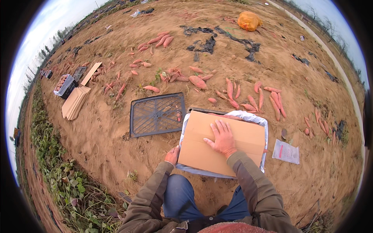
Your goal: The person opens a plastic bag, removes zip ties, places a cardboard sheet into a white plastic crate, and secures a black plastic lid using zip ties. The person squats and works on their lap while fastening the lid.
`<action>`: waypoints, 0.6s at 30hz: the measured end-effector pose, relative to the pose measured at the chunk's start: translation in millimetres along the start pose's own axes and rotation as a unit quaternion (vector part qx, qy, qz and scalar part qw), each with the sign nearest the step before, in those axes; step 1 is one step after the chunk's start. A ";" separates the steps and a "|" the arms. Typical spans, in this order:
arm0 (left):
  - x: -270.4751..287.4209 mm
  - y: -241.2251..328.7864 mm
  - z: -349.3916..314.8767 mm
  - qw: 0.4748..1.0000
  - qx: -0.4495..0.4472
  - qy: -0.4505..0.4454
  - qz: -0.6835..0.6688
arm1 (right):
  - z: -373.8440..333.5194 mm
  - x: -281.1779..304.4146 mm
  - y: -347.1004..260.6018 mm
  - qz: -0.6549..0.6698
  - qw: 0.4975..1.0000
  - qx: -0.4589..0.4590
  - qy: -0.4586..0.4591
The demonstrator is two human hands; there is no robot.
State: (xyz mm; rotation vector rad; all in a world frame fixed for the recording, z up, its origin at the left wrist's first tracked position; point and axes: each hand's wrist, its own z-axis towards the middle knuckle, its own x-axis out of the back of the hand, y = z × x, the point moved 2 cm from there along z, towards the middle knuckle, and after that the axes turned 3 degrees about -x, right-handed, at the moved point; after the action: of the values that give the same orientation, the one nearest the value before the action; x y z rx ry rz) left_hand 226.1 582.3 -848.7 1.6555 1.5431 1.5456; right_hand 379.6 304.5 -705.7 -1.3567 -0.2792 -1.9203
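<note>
A flat brown cardboard sheet lies over a crate lined with a pale plastic liner, covering most of its top. A strip of reddish contents shows along the far edge. My right hand rests flat on the sheet with its fingers spread. At the sheet's left edge, my left hand has its fingers curled against the side; part of them is hidden. Just beyond it, a black plastic lattice lid lies on the soil. A printed clear plastic packet is on the ground right of the crate.
Sweet potatoes lie in scattered groups across the sandy ground ahead. Stacked cardboard sheets sit at left beside a filled, lined crate. An orange sack stands far off, near torn black film. Green vines run along the left.
</note>
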 end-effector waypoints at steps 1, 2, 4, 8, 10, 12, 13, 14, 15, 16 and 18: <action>0.7 -7.4 1.0 0.998 0.018 -0.025 -0.050 | -0.3 -0.7 1.5 -0.002 1.000 0.005 0.011; 2.1 -14.2 2.0 0.994 0.040 -0.039 -0.093 | -0.7 -2.2 4.0 0.015 1.000 -0.020 0.000; 3.1 -23.8 4.0 0.979 0.097 -0.070 -0.163 | 4.3 -6.4 7.8 0.045 0.997 -0.058 -0.006; 1.9 -28.9 4.3 0.949 0.143 -0.095 -0.264 | 22.3 -15.3 11.5 0.017 0.986 -0.165 0.027; 2.0 -26.8 2.1 0.942 0.126 -0.111 -0.291 | 32.0 -19.4 14.4 -0.011 0.976 -0.217 -0.020; 2.5 -24.6 -1.1 0.935 0.125 -0.152 -0.294 | 40.6 -19.3 16.9 -0.003 0.978 -0.206 -0.046; 3.5 -24.2 -2.9 0.937 0.123 -0.151 -0.290 | 42.6 -18.5 17.6 -0.006 0.977 -0.205 -0.059; 4.3 -24.3 -3.8 0.941 0.123 -0.147 -0.280 | 43.2 -16.7 16.6 -0.002 0.981 -0.189 -0.046; 4.7 -25.2 -4.5 0.944 0.124 -0.143 -0.271 | 43.6 -14.7 16.0 0.004 0.985 -0.169 -0.034; 4.2 -26.3 -4.0 0.946 0.118 -0.144 -0.267 | 43.5 -12.8 15.7 0.006 0.988 -0.153 -0.027; 0.5 -30.4 0.3 0.946 0.107 -0.149 -0.265 | 42.6 -9.6 15.8 0.001 0.991 -0.133 -0.006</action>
State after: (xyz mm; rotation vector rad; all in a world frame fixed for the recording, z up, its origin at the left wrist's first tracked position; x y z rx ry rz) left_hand 213.1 592.4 -874.3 1.3386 1.8326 0.8338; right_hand 422.3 321.9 -700.3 -1.5383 -0.0265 -2.0020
